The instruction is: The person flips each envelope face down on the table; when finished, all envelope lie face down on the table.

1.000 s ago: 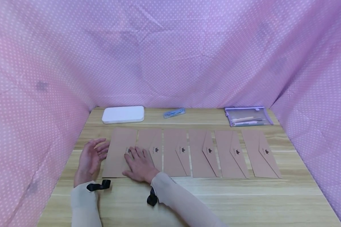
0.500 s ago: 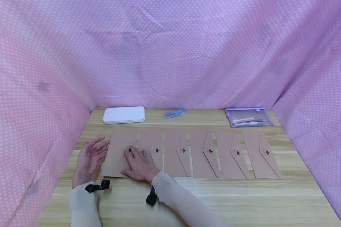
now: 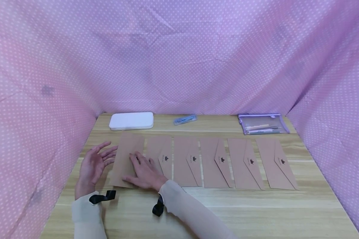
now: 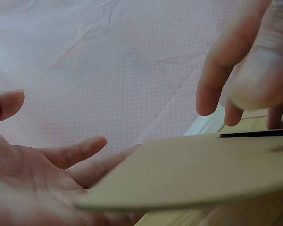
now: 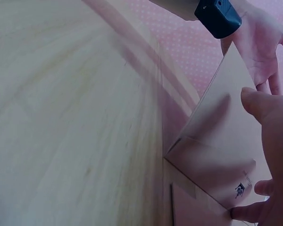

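A brown paper envelope (image 3: pixel 126 156) lies leftmost in a row of several on the table. Its left side is tilted up off the wood, as the right wrist view shows. My left hand (image 3: pixel 91 166) is beside that raised side, fingers loosely extended, the fingertips partly hidden behind the envelope's edge (image 4: pixel 179 169). My right hand (image 3: pixel 145 171) is over the envelope's right side with fingers spread. Its thumb (image 5: pixel 257 103) is out over the paper, and one fingertip (image 5: pixel 247 212) touches near the right edge, by the small crown print (image 5: pixel 239 189).
Other brown envelopes (image 3: pixel 186 162) with pointed flaps lie side by side to the right. Along the back stand a flat white case (image 3: pixel 131 120), a small blue packet (image 3: pixel 184 119) and a purple-edged zip pouch (image 3: pixel 263 124) holding pens. Pink dotted cloth (image 3: pixel 179 59) surrounds the table.
The left side of the leftmost envelope has risen off the table. My right hand has shifted slightly left, covering the crown print from above. My left hand has barely moved.
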The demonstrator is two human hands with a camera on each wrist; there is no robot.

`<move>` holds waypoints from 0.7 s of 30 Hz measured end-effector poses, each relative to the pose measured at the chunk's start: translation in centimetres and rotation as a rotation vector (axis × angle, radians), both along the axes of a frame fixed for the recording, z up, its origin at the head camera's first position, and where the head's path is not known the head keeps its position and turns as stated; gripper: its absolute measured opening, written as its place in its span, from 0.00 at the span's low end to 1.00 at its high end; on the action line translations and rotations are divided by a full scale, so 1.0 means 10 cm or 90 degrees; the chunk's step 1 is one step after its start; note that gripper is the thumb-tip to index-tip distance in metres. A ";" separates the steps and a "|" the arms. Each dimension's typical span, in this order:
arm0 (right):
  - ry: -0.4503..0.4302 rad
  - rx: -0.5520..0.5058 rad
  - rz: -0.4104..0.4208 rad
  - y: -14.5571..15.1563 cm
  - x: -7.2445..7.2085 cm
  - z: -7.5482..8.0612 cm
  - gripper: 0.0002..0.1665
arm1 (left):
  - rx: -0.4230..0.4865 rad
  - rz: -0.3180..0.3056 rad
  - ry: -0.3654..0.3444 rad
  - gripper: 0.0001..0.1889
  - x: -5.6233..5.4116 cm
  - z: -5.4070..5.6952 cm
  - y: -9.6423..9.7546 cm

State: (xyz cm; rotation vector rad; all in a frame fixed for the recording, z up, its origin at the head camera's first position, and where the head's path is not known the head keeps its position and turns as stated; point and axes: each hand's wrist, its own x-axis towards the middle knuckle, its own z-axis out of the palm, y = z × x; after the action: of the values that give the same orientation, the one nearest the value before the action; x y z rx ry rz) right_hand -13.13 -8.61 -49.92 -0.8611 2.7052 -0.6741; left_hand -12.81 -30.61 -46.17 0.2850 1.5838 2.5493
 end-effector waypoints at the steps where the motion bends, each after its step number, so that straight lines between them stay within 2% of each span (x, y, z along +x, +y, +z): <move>1: -0.001 -0.004 0.000 0.00 0.00 0.00 0.50 | 0.000 0.002 0.002 0.25 0.00 0.01 0.01; 7: -0.022 -0.032 -0.004 -0.01 0.00 0.05 0.52 | 0.013 0.000 0.018 0.26 0.01 0.05 0.04; 21: -0.112 -0.093 -0.041 -0.04 0.03 0.15 0.58 | 0.079 -0.068 0.081 0.29 0.01 0.11 0.13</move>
State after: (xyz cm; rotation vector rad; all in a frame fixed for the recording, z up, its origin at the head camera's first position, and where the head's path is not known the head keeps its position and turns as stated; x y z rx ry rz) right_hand -12.87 -9.03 -48.46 -0.7108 2.5606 -0.9256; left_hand -12.73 -29.32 -45.09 0.5410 1.4097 2.5968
